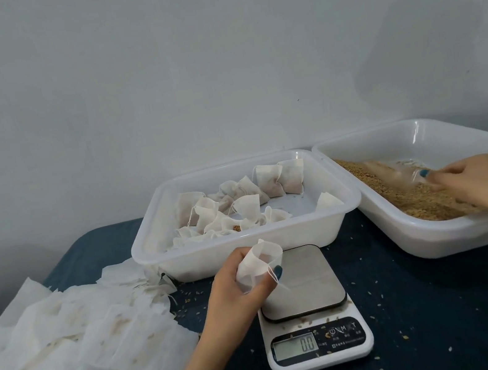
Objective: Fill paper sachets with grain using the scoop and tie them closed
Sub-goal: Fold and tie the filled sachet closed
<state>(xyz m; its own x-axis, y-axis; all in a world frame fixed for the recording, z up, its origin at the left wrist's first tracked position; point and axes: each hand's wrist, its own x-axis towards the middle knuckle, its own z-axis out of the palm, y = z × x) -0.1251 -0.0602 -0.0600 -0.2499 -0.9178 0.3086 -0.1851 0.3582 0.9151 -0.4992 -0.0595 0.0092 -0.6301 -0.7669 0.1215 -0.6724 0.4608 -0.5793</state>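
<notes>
My left hand [238,287] holds an empty white paper sachet [258,262] with its mouth open, just above the scale's plate. My right hand [480,185] is in the right-hand white tray [441,239], its fingers curled round a clear plastic scoop [397,172] that lies in the brown grain [414,197]. The scoop is blurred.
A second white tray [241,250] at the centre holds several filled, tied sachets [274,179]. A digital scale [316,345] reading 0.0 sits in front of it. Several flat empty sachets [69,346] are spread at the left. Loose grains dot the dark blue cloth [438,313].
</notes>
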